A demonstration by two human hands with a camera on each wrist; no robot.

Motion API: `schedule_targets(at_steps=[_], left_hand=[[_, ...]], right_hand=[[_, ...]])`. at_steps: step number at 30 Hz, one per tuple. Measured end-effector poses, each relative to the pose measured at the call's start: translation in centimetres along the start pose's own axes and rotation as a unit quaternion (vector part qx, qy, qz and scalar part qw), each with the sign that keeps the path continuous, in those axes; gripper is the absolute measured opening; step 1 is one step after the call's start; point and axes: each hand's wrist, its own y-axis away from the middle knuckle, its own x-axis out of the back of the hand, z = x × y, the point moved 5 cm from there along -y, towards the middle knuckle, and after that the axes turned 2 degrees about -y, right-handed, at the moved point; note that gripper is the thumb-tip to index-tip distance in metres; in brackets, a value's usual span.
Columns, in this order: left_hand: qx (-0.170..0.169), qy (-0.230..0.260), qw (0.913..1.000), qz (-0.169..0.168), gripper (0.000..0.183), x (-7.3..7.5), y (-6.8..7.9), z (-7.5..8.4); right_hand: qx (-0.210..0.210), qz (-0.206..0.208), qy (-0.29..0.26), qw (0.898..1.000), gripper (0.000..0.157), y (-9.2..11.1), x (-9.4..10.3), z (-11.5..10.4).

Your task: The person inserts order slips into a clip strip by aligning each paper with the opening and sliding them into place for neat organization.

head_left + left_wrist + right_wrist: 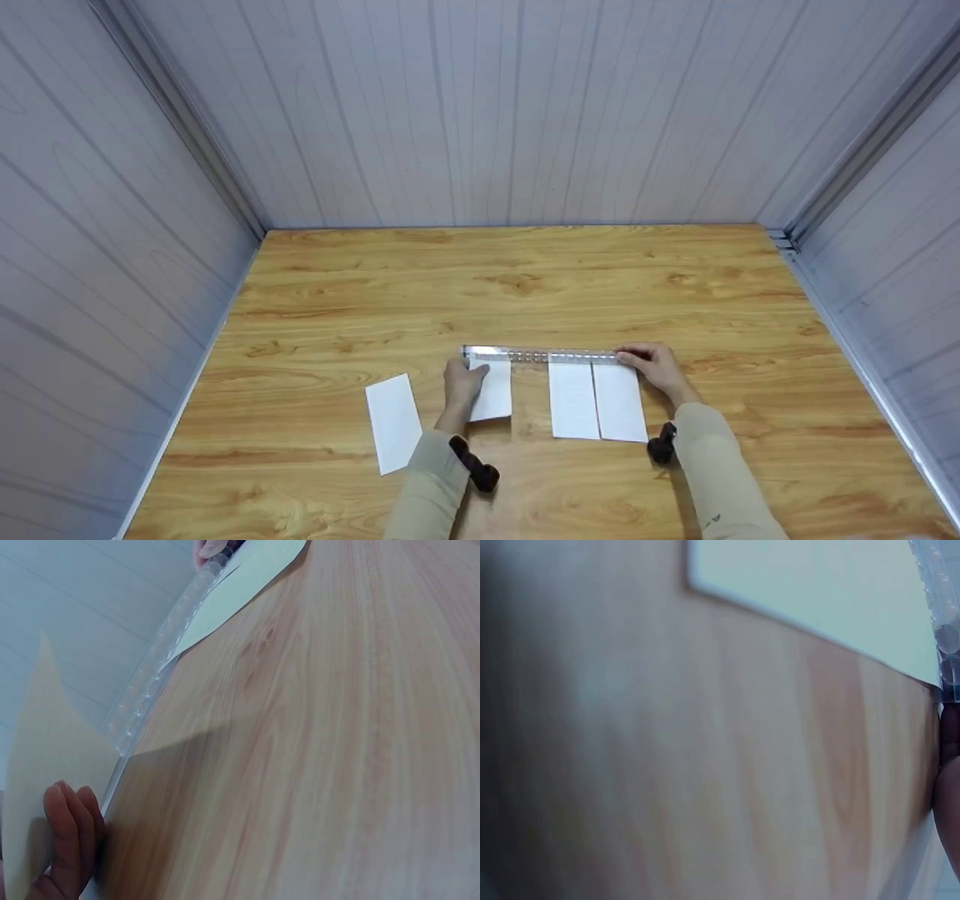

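Observation:
A long clear plastic strip (529,355) with a row of round marks runs across the tops of several white paper slips. At its left end my left hand (463,386) holds one white slip (493,397), thumb on the front and fingers behind. In the left wrist view this slip (56,731) is bent up from the table beside the strip. My right hand (658,369) pinches the strip's right end, at the top corner of the rightmost slip (620,405). Another slip (574,405) lies beside that one with a narrow gap. In the right wrist view most of the right hand (949,799) is out of frame.
A separate white slip (394,424) lies tilted on the wooden table (510,285), left of my left forearm. Pale panel walls (480,112) enclose the table at the back and both sides. Each wrist wears a dark camera mount (480,471).

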Motion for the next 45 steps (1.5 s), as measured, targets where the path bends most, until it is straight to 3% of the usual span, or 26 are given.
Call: schedule_targets(at_steps=[8,10,17,19,21,26,33,35,39,45], left_hand=[[-0.004,-0.010,0.9999,-0.003,0.041,-0.2,-0.1,0.2],[-0.008,-0.011,0.9999,0.001,0.040,-0.3,-0.1,0.2],[-0.014,-0.025,0.9994,0.017,0.014,-0.4,0.1,0.5],[-0.017,-0.025,0.9994,0.019,0.019,-0.5,0.0,0.4],[-0.045,-0.013,0.9984,0.032,0.026,-1.0,-1.1,-0.8],[-0.040,-0.012,0.9986,0.032,0.037,-1.4,-1.4,-1.2],[-0.035,-0.011,0.9990,0.026,0.023,-1.5,-0.9,-0.7],[-0.014,-0.002,0.9999,0.007,0.017,-1.4,-0.1,0.1],[-0.035,0.015,0.9992,0.010,0.022,-1.3,0.5,0.6],[-0.021,0.012,0.9996,0.014,0.021,-1.4,0.6,0.6]], right_hand=[[-0.006,0.003,0.000,1.000,0.018,0.6,-0.3,-2.4],[-0.007,0.000,0.002,1.000,0.019,0.5,-0.3,-2.1],[0.003,-0.002,0.014,1.000,0.023,-0.1,0.0,0.2],[0.011,-0.001,0.013,1.000,0.023,-0.2,0.0,0.3],[0.010,0.000,0.011,1.000,0.023,-0.2,0.0,0.4],[0.001,0.000,0.006,1.000,0.022,-0.2,0.1,0.4],[0.004,0.000,-0.009,1.000,0.020,0.2,0.0,-0.9],[0.010,0.003,-0.015,1.000,0.018,0.5,-0.1,-1.8],[0.021,0.007,-0.006,1.000,0.016,0.9,-0.3,-3.0],[0.009,0.012,0.012,1.000,0.015,1.0,-0.3,-3.3]])
